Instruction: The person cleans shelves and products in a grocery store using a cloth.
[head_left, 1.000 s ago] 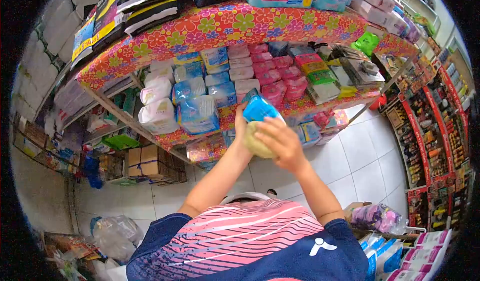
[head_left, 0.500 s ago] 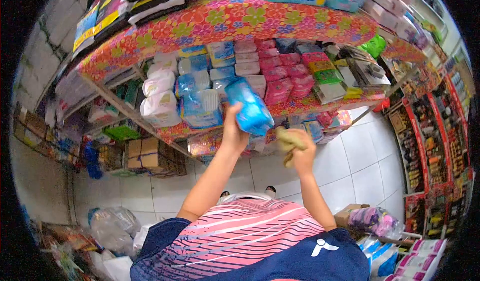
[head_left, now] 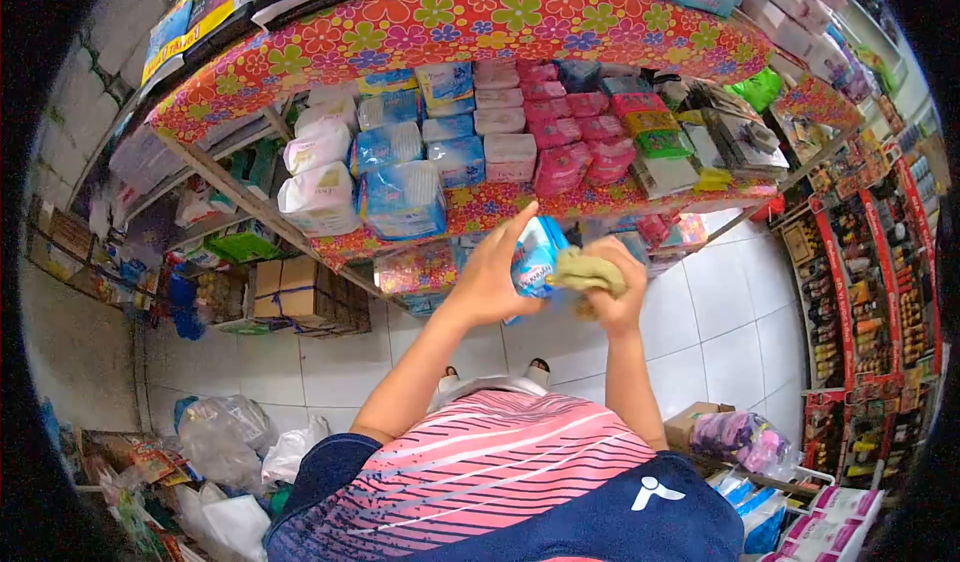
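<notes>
In front of the shelf, my left hand grips a blue pack of sanitary pads, thumb and fingers spread along its near side. White lettering shows on the end turned towards me. A folded olive cloth is bunched in my right hand, pressed close against the right side of the pack. Rows of packs stand behind them: white packs, blue packs and pink packs.
A flower-patterned cover runs along the upper shelf edge. Cardboard boxes sit below left, plastic bags lie behind on the left. Racks of small bottles line the right. White tiles form the floor.
The blue pack has come down and been turned, its lettered end now facing me. My right hand has brought the cloth up against it.
</notes>
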Available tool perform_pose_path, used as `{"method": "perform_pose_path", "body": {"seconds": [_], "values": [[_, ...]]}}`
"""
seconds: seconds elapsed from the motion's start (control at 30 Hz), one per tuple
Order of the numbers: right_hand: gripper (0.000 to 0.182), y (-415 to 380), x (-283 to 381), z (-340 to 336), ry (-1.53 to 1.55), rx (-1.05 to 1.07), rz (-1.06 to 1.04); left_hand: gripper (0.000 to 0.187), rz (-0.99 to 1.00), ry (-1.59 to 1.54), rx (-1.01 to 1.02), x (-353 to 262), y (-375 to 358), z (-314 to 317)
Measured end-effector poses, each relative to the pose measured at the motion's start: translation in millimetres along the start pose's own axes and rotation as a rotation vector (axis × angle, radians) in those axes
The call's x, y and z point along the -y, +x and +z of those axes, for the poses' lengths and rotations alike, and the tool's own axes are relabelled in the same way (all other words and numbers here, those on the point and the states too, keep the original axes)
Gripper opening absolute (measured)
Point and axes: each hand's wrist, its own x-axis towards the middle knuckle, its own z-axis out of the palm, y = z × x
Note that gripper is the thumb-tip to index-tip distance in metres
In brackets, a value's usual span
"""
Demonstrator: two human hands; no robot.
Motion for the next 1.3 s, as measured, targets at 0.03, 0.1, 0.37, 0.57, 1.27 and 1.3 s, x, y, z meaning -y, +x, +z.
{"method": "perform_pose_path", "body": {"seconds": [0.03, 0.1, 0.37, 0.57, 1.27, 1.3], "values": [[0.033, -12.4, -7.6, -0.8, 0.0, 0.003, 0.002, 0.095, 0.031, 0.101, -0.022, 0.1, 3.6, -3.3], [0.024, -40.4, -22.9, -3.1, 0.342, -0.344, 0.243, 0.084, 0.005, 0.216, -0.128, 13.9, 20.9, -11.7], [0.013, -103.8, -35.8, -38.1, 0.245, -0.476, 0.592, 0.052, 0.497, 1.155, -0.23, 68.9, 73.8, -19.6], [0.011, -124.2, -44.3, -42.0, 0.173, -0.521, 0.683, 0.052, 0.462, 1.38, -0.185, 129.9, 70.8, -0.2], [0.04, -62.8, -73.8, 51.1, 0.773, -0.351, 0.806, 0.062, 0.014, 0.213, -0.16, 105.4, -0.1, 31.3], [0.042, -52.6, -67.7, 63.6, 0.806, -0.316, 0.769, 0.063, -0.079, -0.041, -0.094, 101.0, -17.0, 36.7]]}}
